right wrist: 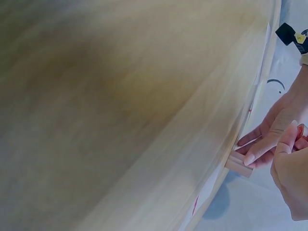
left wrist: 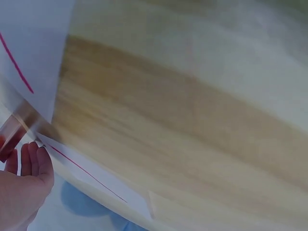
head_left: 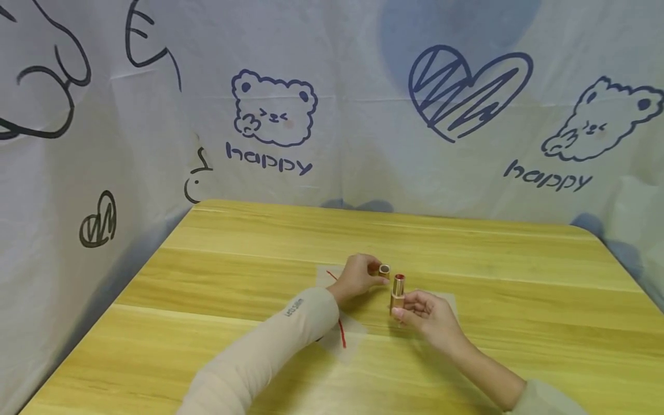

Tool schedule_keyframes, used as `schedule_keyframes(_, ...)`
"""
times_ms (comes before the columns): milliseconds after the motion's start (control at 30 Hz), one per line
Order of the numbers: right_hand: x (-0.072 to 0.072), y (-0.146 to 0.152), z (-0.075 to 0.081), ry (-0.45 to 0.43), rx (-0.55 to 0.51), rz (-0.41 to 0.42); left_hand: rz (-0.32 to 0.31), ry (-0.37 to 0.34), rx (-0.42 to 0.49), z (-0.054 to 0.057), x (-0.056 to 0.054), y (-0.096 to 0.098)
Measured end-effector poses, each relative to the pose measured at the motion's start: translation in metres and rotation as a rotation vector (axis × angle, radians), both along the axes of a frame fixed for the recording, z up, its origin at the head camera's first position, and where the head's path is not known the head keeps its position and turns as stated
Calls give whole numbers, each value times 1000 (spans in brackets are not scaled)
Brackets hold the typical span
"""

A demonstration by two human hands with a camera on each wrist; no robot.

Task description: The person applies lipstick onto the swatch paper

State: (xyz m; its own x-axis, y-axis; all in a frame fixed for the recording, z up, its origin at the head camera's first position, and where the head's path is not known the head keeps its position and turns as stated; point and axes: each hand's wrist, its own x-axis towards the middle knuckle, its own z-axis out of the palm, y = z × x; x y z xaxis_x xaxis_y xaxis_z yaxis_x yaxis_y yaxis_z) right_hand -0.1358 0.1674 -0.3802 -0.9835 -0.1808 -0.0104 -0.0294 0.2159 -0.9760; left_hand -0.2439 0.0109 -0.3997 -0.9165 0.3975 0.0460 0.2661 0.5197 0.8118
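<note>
My left hand (head_left: 358, 278) pinches a small gold lipstick cap (head_left: 384, 270) between thumb and fingers, its round mouth facing up. Just to the right, my right hand (head_left: 434, 317) grips an uncapped lipstick (head_left: 397, 295) by its gold base. The tube stands upright, with the red tip showing at its top. Cap and tube are close together but apart. In the right wrist view, the cap (right wrist: 239, 164) extends below the left fingers, and the right hand (right wrist: 292, 178) partly hides the red lipstick (right wrist: 301, 132).
On the wooden table (head_left: 233, 248), a sheet of white paper with a red line (head_left: 342, 334) lies under the left forearm. Another pale sheet (head_left: 449, 301) shows behind the right hand. A cloth printed with drawings (head_left: 353, 132) hangs behind and at the left of the table.
</note>
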Motion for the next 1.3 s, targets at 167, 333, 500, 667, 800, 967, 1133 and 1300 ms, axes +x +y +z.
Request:
schedule_keyframes(167, 0, -1, -1, 1, 0, 1, -6, 21, 5, -2, 1, 0)
schedule_keyframes(333, 0, -3, -1, 0, 1, 3, 8, 30, 4, -2, 1, 0)
schedule_keyframes(500, 0, -4, -1, -3, -1, -9, 29, 1, 14, 0, 1, -4)
schedule_keyframes(667, 0, -4, 0, -11, 6, -39, 17, -22, 77, 5, -1, -10)
schedule_keyframes(800, 0, -5, 1, -18, 10, -54, 3, -24, 118, 11, -2, -15)
schedule_keyframes(967, 0, -5, 2, -18, -5, -54, 6, -13, 121, 20, 0, -21)
schedule_keyframes(1133, 0, -5, 2, -14, -8, -48, 2, -37, 157, 28, 4, -27)
schedule_keyframes(1300, -1, -6, 1, -12, 5, -52, -38, -28, 200, 33, 8, -33)
